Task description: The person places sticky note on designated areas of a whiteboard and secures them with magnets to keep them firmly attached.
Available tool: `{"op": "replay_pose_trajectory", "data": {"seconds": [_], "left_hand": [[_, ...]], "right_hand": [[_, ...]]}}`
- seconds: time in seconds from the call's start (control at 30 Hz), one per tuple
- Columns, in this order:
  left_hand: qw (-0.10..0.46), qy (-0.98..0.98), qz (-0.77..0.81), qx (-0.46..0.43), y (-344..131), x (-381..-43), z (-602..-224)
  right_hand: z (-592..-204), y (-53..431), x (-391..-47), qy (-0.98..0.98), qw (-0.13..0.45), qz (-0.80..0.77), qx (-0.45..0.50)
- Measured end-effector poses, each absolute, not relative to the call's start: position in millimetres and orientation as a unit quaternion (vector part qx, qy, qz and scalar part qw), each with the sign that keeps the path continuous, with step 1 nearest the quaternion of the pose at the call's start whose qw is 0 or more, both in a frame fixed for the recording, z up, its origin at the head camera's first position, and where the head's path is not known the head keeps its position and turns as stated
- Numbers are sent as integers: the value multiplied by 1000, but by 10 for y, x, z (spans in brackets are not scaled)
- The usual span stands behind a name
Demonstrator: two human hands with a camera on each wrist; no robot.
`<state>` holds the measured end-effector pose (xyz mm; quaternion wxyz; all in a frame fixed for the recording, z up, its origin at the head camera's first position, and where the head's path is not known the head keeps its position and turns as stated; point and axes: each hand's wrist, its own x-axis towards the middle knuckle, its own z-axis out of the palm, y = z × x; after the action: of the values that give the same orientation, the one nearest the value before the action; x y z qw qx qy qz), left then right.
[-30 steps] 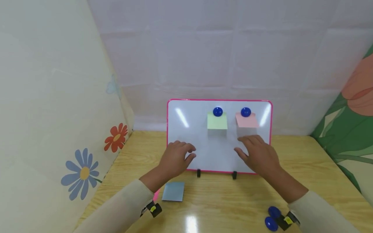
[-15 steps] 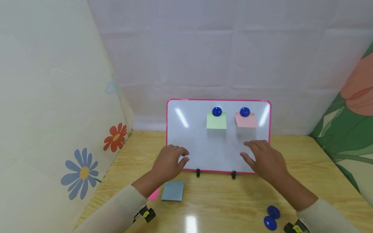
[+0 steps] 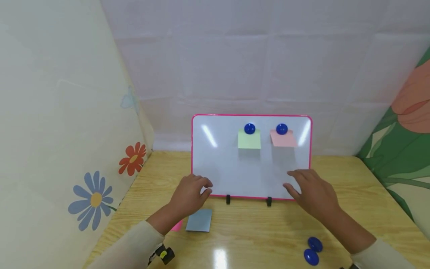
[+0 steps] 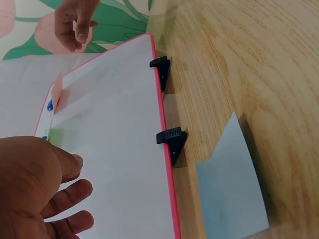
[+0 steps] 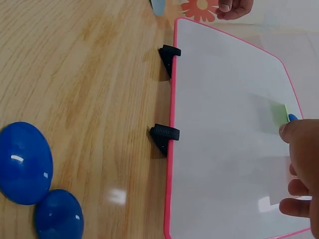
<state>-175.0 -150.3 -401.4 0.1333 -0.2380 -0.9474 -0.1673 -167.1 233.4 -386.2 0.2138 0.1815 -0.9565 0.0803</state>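
A whiteboard (image 3: 221, 160) with a pink frame stands on the table. On its upper half a green sticky note (image 3: 249, 140) and a pink sticky note (image 3: 283, 139) hang, each under a round blue magnet (image 3: 249, 129). My left hand (image 3: 189, 194) hovers before the board's lower left corner, fingers loosely bent and holding nothing. Before the lower right corner is my right hand (image 3: 315, 194), thumb and fingers apart, also holding nothing. A blue-grey sticky note (image 3: 199, 220) lies on the table near the left hand, and a bright pink note (image 3: 177, 225) is partly hidden behind that forearm.
Two more blue magnets (image 3: 311, 257) lie side by side on the table at the front right. Small black feet (image 3: 269, 201) hold the board's lower edge. Behind the table hangs a white cloth (image 3: 235, 67); flower-patterned sheets (image 3: 95, 200) flank both sides.
Both hands have drawn back from the board and apart, the left down and leftward, the right down and rightward. The notes and magnets have stayed in place.
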Motion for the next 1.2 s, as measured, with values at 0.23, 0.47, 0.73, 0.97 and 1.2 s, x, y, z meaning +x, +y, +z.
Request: {"op": "replay_pose_trajectory", "data": {"seconds": [0.23, 0.47, 0.73, 0.97, 1.2], "left_hand": [[124, -947, -175, -241, -1580, -1700, -4058], [107, -950, -180, -232, -1642, -1640, -4125], [94, -956, -184, -206, -1707, -1633, -4202], [98, -959, -177, -199, -1739, -1605, -4256], [96, -957, -192, -195, -1758, -1602, -4289]], "right_hand": [[-3913, 2360, -1619, -960, 205, 83, 174], [-3942, 2369, -1565, -967, 177, 78, 163], [-4028, 2470, -1488, -964, 181, 91, 171], [-4083, 2521, -1431, -964, 177, 100, 172], [-4113, 2573, -1395, -971, 147, 96, 161]]}}
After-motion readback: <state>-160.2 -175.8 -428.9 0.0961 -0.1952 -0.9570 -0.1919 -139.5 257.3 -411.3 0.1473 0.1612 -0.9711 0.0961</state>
